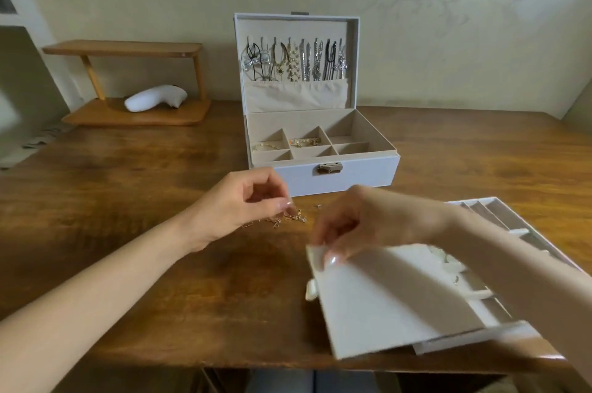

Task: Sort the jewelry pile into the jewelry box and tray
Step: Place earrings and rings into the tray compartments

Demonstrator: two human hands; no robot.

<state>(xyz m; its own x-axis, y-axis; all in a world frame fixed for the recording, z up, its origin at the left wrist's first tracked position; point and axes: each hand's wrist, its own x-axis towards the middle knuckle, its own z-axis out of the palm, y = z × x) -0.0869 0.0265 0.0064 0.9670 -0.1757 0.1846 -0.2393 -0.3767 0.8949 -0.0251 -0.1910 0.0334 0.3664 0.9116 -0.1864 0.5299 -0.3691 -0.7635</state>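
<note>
A white jewelry box (336,181) stands open at the table's middle back. Several necklaces (294,61) hang inside its lid, and gold bracelets (302,142) lie in two of its compartments. A small pile of gold earrings (282,221) lies on the wood in front of the box. My left hand (243,203) hovers over the pile, its fingertips pinching a small gold piece. My right hand (368,223) grips the corner of a white flap (390,299) and lifts it above the white divided tray (499,216) at the right. A few small pieces (448,259) show in the tray.
A wooden two-level shelf (134,114) at the back left holds a white rounded object (155,98). The wooden table (160,248) ends at a front edge near the frame's bottom. A pale wall stands close behind the box.
</note>
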